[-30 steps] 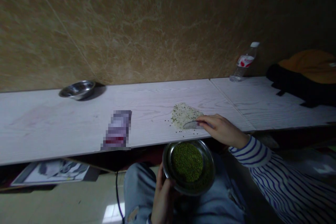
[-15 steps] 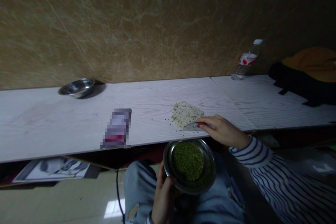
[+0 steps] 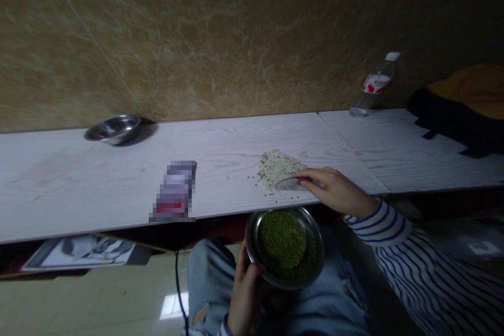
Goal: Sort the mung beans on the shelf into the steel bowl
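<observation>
My left hand (image 3: 247,294) grips the left rim of a steel bowl (image 3: 317,262), which is tilted a little above my lap, just below the counter's front edge. Green mung beans (image 3: 282,239) lie in the bowl. On the counter above it is a pile of white rice grains mixed with green beans (image 3: 277,168). My right hand (image 3: 333,189) is closed around a greyish, thin-edged scoop-like tool (image 3: 289,184); its exact kind is unclear. The tool's edge lies against the lower right side of the pile. A few loose beans are scattered around the pile.
On the white wood-grain counter (image 3: 220,142) stand a second steel bowl (image 3: 114,130) at the back left and a plastic bottle (image 3: 372,89) at the back right. A blurred-out purple packet (image 3: 175,189) lies left of the pile. A black and orange bag (image 3: 460,100) is far right.
The whole view has shifted slightly. The tool in my right hand sits a little farther in against the pile's lower edge; my left hand still holds the bowl in the same place.
</observation>
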